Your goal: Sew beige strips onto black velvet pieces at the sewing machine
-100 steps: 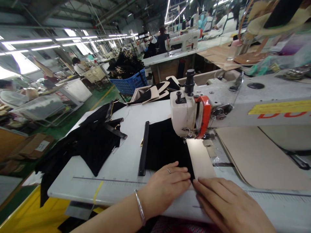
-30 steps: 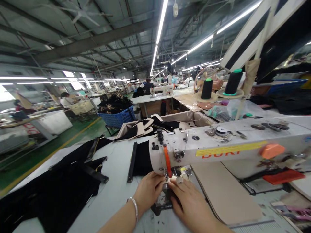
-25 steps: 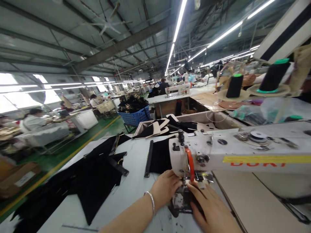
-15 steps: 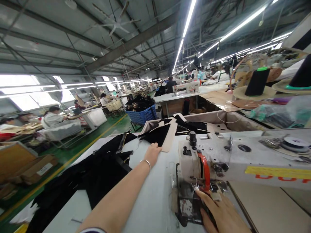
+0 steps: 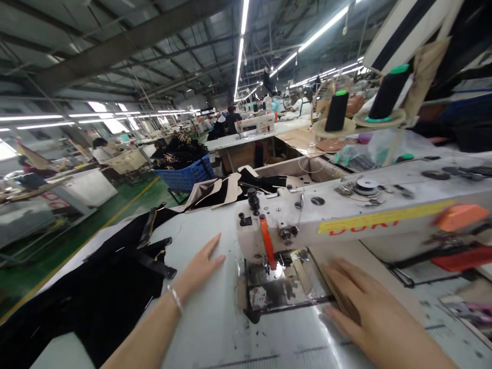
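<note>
My left hand (image 5: 200, 269) lies over the pale tabletop left of the sewing machine head (image 5: 249, 236), fingers stretched out and nothing in them. Close to its wrist are black fabric pieces with straps (image 5: 115, 277), spread over the table's left side. My right hand (image 5: 369, 307) is right of the metal needle plate (image 5: 277, 287), at the edge of a beige panel (image 5: 346, 252) under the machine arm. Its fingers are smeared by motion, so any hold is unclear. An orange-red lever (image 5: 267, 241) stands on the machine head.
Behind the machine, a fabric-lined bin (image 5: 311, 168) holds black and beige cut pieces (image 5: 230, 187). A blue basket (image 5: 184, 177) heaped with black pieces stands beyond. Black thread cones (image 5: 337, 111) rise at the back right. Other people sit at tables farther away.
The view has turned right. My left hand has let go of the black-and-beige piece at the bin and drawn back, fingers spread. My right hand has moved from the needle area to the beige panel.
</note>
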A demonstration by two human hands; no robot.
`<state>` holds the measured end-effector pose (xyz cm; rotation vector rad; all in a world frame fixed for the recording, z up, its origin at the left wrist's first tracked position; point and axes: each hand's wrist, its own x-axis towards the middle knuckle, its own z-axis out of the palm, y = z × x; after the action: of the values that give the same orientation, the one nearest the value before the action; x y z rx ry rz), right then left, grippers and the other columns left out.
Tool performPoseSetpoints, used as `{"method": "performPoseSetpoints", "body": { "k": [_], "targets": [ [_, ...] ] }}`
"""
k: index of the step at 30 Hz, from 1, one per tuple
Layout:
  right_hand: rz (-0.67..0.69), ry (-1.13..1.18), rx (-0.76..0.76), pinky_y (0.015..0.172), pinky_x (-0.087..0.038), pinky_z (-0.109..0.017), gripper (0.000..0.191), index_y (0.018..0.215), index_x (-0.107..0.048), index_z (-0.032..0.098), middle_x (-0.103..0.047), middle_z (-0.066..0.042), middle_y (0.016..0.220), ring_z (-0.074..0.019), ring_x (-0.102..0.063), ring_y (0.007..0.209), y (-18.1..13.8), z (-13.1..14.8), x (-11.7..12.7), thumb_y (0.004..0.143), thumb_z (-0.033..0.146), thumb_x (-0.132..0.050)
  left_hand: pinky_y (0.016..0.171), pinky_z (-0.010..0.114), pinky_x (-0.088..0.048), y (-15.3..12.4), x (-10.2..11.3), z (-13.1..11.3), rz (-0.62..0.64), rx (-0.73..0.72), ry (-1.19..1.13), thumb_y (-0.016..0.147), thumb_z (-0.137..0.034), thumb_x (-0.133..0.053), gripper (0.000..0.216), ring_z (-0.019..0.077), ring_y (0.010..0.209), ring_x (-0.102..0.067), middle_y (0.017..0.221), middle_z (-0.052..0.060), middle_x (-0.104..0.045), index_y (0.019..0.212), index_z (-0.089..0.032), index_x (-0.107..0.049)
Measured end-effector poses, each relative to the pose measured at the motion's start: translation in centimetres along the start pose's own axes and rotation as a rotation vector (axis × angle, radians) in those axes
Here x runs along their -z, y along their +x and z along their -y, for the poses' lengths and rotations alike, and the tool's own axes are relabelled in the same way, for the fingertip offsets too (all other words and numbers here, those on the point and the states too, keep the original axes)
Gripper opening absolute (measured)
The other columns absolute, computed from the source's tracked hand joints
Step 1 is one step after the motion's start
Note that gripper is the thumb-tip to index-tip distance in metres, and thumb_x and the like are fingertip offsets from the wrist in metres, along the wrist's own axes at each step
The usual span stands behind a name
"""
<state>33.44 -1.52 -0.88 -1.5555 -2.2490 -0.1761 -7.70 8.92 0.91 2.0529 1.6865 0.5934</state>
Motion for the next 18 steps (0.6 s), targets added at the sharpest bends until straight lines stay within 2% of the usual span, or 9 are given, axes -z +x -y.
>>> {"method": "performPoseSetpoints", "body": {
  "k": [2,4,6,11,18],
  "targets": [
    [0.006,-0.072,-0.062,0.102,-0.042,-0.051,0.083,0.142,-0.041,0.014,-0.042,-0.016,0.144,-0.0330,-0.045,0.127,-1.4,-2.1,0.0,0.076,0.059,-0.060,0.118,0.044,-0.024,-3.6,0.0,-1.0,0.067,-0.017,-0.047,0.089,-0.045,-0.054,0.066,0.0260,0.140,-0.034,0.153,0.005,-0.033,0.148,-0.025,-0.032],
    [0.044,-0.101,-0.073,0.104,-0.040,-0.050,0.082,0.142,-0.041,0.009,-0.042,-0.019,0.143,-0.0333,-0.045,0.128,-1.9,-3.1,-0.2,0.076,0.055,-0.059,0.118,0.046,-0.024,-6.0,-0.2,-2.1,0.097,-0.014,-0.032,0.090,-0.042,-0.053,0.060,0.0253,0.140,-0.034,0.153,0.003,-0.034,0.145,-0.028,-0.036],
    [0.098,-0.104,-0.074,0.105,-0.039,-0.047,0.077,0.140,-0.043,0.008,-0.043,-0.019,0.143,-0.0317,-0.045,0.128,-1.8,-3.3,-0.2,0.078,0.050,-0.057,0.119,0.049,-0.022,-7.2,-0.5,-3.0,0.093,-0.011,0.003,0.090,-0.039,-0.052,0.053,0.0247,0.140,-0.033,0.152,0.002,-0.035,0.142,-0.029,-0.042],
    [0.193,-0.030,-0.064,0.105,-0.040,-0.044,0.080,0.139,-0.047,0.013,-0.045,-0.014,0.142,-0.0300,-0.048,0.126,-0.7,-3.6,1.3,0.070,0.049,-0.064,0.119,0.051,-0.018,-7.2,-1.3,-3.4,0.060,-0.036,0.044,0.089,-0.036,-0.053,0.045,0.0244,0.141,-0.032,0.151,0.004,-0.037,0.133,-0.026,-0.053],
    [0.227,0.081,0.005,0.106,-0.039,-0.040,0.071,0.140,-0.045,0.014,-0.050,-0.012,0.138,-0.0257,-0.050,0.124,-0.5,-4.9,2.7,0.077,0.046,-0.058,0.119,0.048,-0.022,-7.3,-1.2,-3.3,0.044,-0.082,0.027,0.089,-0.035,-0.055,0.039,0.0231,0.139,-0.036,0.149,0.004,-0.041,0.126,-0.025,-0.059]
  ]
}}
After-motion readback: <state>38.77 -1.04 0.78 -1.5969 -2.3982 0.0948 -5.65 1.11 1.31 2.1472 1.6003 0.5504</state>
